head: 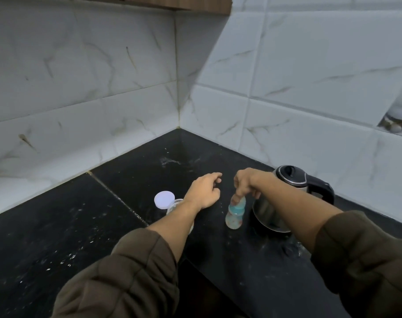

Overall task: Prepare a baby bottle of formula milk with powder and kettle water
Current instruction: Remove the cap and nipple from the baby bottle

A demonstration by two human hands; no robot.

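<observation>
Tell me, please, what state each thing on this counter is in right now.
Left hand: fingers relaxed, holding nothing.
Right hand: pinching the bottle's top.
Baby bottle: upright on the counter, teal collar on.
Electric kettle: upright, lid shut.
Jar: white lid appears on, partly hidden.
Countertop: scattered with white specks.

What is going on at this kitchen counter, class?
A person is working at a black counter. Their right hand pinches the top of a baby bottle standing there, beside a closed kettle. The left hand hovers empty, fingers loosely curled, near a white-lidded jar.
</observation>
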